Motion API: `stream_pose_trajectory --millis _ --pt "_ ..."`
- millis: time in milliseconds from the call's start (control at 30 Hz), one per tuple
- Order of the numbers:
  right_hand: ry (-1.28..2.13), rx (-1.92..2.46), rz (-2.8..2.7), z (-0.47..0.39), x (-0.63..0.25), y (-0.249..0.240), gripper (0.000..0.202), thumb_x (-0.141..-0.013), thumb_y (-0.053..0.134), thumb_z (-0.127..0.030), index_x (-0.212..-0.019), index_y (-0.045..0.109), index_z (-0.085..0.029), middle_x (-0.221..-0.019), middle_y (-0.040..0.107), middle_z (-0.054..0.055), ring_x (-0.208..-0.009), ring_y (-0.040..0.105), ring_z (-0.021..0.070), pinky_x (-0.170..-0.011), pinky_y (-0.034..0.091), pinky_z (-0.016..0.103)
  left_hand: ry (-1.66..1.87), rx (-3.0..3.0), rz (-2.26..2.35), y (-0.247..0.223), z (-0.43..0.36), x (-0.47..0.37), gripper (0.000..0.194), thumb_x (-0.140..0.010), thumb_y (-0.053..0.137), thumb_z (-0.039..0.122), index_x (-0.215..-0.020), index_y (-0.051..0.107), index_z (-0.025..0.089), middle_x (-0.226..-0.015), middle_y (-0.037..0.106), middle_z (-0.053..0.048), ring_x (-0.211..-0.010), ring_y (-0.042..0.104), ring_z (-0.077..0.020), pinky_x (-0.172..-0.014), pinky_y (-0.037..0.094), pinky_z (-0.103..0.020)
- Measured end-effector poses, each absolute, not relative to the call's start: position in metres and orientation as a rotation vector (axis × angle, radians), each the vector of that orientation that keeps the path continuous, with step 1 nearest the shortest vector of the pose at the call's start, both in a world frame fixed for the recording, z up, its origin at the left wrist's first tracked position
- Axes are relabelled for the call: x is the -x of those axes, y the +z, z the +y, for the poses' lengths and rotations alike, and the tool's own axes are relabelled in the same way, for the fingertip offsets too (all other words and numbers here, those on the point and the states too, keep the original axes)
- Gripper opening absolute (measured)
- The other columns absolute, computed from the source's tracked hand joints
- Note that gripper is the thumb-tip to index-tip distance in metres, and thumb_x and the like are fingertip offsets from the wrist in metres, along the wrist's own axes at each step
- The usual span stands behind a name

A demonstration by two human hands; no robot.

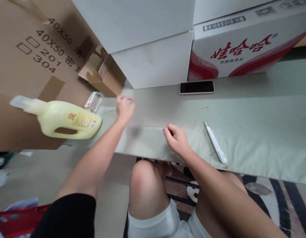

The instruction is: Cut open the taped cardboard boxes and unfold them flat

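My left hand is over the left part of the pale green cloth, near a small clear box. Its fingers are loosely bent and apart, and nothing shows in them. My right hand is closed in a pinch above the cloth's front part. A faint thin line rises near its fingertips; what it holds is too small to name. To its right lies a white-handled knife, slanting and touched by neither hand. Farther back, a phone with a dark screen lies flat.
White cartons and a red-and-white carton stand along the back. At the left are a yellow bottle tilted on its side, a small open cardboard box and a large brown carton. The cloth-covered surface ends above my knees.
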State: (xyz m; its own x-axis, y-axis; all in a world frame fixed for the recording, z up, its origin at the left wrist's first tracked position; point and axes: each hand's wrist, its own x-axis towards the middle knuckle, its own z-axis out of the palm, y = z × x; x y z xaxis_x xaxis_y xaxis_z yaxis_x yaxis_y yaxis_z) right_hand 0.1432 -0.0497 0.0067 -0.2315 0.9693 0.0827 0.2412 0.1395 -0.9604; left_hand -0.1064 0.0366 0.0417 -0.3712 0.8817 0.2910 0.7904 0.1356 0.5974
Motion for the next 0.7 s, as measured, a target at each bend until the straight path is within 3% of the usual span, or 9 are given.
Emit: stream_pose_trajectory --millis 100,167,233,333,400,567,700 --pt "1.182 1.22 -1.637 -0.046 -0.142 0.005 0.029 -0.086 0.044 -0.038 -0.062 0.042 -0.023 -0.053 0.041 -0.003 -0.053 0.041 0.0122 -0.056 0.03 0.026 1.12 -1.605 2.467 0.086 0.073 0.163 0.018 -0.068 0.071 0.0 -0.08 0.063 0.012 -0.143 0.041 -0.017 -0.142 0.031 -0.0348 -0.124 0.02 -0.055" --pt "1.196 1.242 -1.638 -0.045 -0.14 0.004 0.03 -0.087 0.043 -0.039 -0.062 0.042 -0.023 -0.053 0.041 -0.003 -0.053 0.041 0.0121 -0.055 0.03 0.026 0.94 -1.595 2.61 0.108 0.089 0.187 0.025 -0.066 0.077 0.003 -0.087 0.066 0.009 -0.16 0.028 -0.016 -0.152 0.015 -0.0393 -0.125 0.014 -0.059" --pt "1.207 1.257 -1.642 -0.043 -0.137 0.003 0.03 -0.087 0.043 -0.038 -0.062 0.042 -0.023 -0.053 0.041 -0.003 -0.053 0.041 0.012 -0.055 0.029 0.026 0.703 -1.59 2.674 0.121 0.102 0.199 0.035 -0.072 0.075 0.008 -0.106 0.068 0.011 -0.168 0.025 -0.011 -0.157 0.011 -0.0379 -0.125 0.013 -0.065" --pt "1.225 1.266 -1.659 -0.041 -0.131 0.001 0.029 -0.087 0.045 -0.037 -0.062 0.041 -0.022 -0.055 0.042 -0.003 -0.055 0.041 0.0121 -0.057 0.029 0.026 0.423 -1.594 2.731 0.126 0.112 0.201 0.056 -0.078 0.069 0.012 -0.133 0.06 0.011 -0.156 0.05 -0.011 -0.149 0.037 -0.0325 -0.122 0.027 -0.06" --pt "1.233 1.266 -1.672 -0.04 -0.128 0.0 0.03 -0.087 0.045 -0.037 -0.062 0.04 -0.022 -0.055 0.042 -0.003 -0.056 0.041 0.0122 -0.058 0.029 0.027 0.412 -1.604 2.765 0.124 0.109 0.195 0.06 -0.082 0.065 0.015 -0.141 0.055 0.008 -0.149 0.058 -0.012 -0.141 0.05 -0.0302 -0.12 0.034 -0.053" --pt "1.242 1.259 -1.694 -0.042 -0.129 -0.002 0.03 -0.088 0.045 -0.035 -0.062 0.039 -0.022 -0.056 0.042 -0.003 -0.057 0.04 0.0126 -0.059 0.027 0.028 0.71 -1.643 2.813 0.127 0.061 0.183 0.051 -0.086 0.057 0.013 -0.137 0.062 0.005 -0.144 0.062 -0.015 -0.138 0.055 -0.0266 -0.119 0.036 -0.04" --pt "1.237 1.238 -1.703 -0.048 -0.133 -0.002 0.031 -0.089 0.046 -0.035 -0.061 0.039 -0.023 -0.056 0.042 -0.003 -0.057 0.038 0.0129 -0.059 0.027 0.028 1.32 -1.608 2.602 0.133 0.006 0.18 0.048 -0.077 0.062 0.007 -0.125 0.067 0.008 -0.136 0.067 -0.009 -0.132 0.055 -0.0231 -0.122 0.033 -0.039"
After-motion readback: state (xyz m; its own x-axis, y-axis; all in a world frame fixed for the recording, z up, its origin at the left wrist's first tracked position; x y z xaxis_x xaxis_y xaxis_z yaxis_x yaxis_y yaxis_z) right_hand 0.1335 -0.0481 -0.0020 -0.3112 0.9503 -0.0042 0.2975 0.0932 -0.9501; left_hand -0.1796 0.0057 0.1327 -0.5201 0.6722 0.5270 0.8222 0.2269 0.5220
